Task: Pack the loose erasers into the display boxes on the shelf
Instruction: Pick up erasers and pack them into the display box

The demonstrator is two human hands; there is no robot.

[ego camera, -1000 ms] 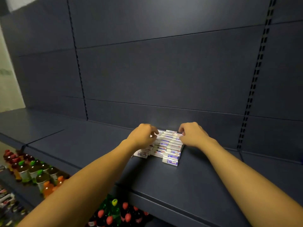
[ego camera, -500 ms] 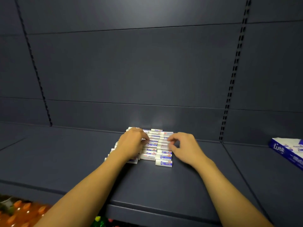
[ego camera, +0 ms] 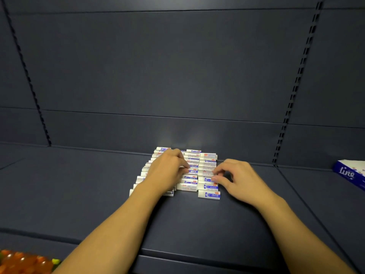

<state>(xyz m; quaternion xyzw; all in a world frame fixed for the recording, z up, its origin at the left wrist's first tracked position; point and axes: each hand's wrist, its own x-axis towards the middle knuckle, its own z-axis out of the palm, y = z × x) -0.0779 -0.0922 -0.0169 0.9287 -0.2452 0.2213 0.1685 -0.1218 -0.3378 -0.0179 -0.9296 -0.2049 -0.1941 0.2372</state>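
Dark blue-grey store shelf (ego camera: 83, 194), slotted back panel behind. Item: erasers (ego camera: 208, 186), white with blue-printed sleeves, laid in rows at mid-shelf near the back. Left hand (ego camera: 166, 173) rests on the left rows, fingers curled onto one eraser. Right hand (ego camera: 237, 178) pinches an eraser at the right column. Blue-and-white display box (ego camera: 349, 174), far right; contents indiscernible.

Two bare forearms — no sleeves, watch or rings showing — end in an ungloved left grip (ego camera: 167, 171) and right grip (ego camera: 237, 180).
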